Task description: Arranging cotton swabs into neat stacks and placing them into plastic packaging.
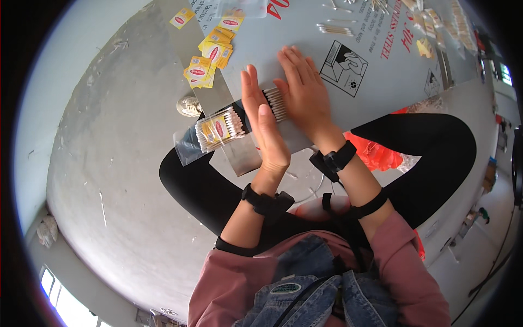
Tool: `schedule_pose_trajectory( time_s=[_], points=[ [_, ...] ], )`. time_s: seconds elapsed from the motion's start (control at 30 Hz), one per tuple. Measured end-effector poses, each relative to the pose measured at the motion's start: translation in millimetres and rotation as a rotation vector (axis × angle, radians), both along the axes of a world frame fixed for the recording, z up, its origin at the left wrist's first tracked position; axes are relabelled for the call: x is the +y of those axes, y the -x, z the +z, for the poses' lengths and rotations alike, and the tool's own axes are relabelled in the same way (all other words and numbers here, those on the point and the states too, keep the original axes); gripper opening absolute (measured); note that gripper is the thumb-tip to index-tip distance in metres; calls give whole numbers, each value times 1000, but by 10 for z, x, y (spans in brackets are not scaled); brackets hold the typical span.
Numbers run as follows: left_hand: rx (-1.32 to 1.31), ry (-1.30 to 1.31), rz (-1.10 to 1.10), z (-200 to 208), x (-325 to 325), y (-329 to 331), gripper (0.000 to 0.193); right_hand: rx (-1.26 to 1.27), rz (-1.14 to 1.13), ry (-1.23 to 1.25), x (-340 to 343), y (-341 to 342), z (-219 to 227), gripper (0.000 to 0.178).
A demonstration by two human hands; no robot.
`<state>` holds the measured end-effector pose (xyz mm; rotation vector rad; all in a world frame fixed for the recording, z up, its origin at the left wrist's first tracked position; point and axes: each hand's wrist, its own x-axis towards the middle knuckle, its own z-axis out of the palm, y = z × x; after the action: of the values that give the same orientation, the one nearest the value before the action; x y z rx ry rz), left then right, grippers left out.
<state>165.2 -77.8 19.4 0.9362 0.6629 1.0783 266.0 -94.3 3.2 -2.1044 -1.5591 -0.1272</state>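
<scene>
A row of cotton swabs (275, 104) lies side by side between my hands, across a dark strip on the table. My left hand (268, 129) stands on edge at its left, fingers stretched out and thumb up. On the other side, my right hand (306, 97) lies with straight fingers, its thumb side against the ends of the row. Neither hand is closed round the swabs. Just left of my left hand is a clear plastic bag (188, 150) with a packed bundle of cotton swabs (235, 122) and a yellow card (219, 129) in it.
Yellow cards (216, 52) are scattered along the left part of the grey metal table (305, 30). Loose swabs (336, 29) and more bundles (430, 24) lie toward the far right. The table's near edge runs close to my knees; a red plastic bag (376, 155) is below it.
</scene>
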Motion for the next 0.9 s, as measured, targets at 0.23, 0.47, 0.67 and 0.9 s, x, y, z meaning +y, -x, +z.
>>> schedule_pose_trajectory(
  time_s=[0.23,0.47,0.67,0.9],
  points=[
    [2,7,43,42,10,-58,69,-61,0,11,46,-17,-49,43],
    [150,29,185,96,37,267,36,-31,22,-9,82,-24,-23,39],
    [819,-663,-126,179,-179,430,8,41,59,-39,68,-75,-41,38],
    [753,-608,-140,71,-189,462,10,63,87,-37,72,-96,-3,38]
  ],
)
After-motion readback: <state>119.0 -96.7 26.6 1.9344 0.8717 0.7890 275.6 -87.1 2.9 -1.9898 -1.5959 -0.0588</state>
